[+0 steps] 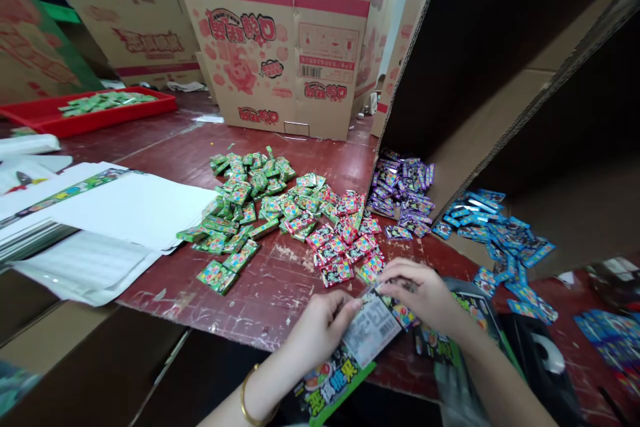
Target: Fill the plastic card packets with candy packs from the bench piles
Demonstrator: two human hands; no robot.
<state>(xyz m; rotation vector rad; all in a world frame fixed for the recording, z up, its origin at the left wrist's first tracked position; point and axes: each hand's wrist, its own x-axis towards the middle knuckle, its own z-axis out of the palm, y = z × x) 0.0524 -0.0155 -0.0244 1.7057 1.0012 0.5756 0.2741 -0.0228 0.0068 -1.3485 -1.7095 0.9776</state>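
Observation:
A printed candy bag (pixel 373 327), black with a green edge and a pale label panel, lies tilted at the table's front edge. My left hand (pixel 323 323) is closed on its left side, thumb on top. At its upper end my right hand (pixel 417 290) has bent fingers pressed on the bag; anything under those fingertips is hidden. Just beyond the bag lie red candy packets (pixel 345 247). Green candy packets (pixel 240 200) are heaped further left. More black printed bags (pixel 475 307) sit beneath and beside my right forearm.
Purple packets (pixel 403 190) spill from a tipped carton (pixel 453 167); blue packets (pixel 505 233) lie to its right. White sheets (pixel 150 207) are stacked at left. A red tray (pixel 95 121) holds green packets. A large carton (pixel 280 100) stands at the back.

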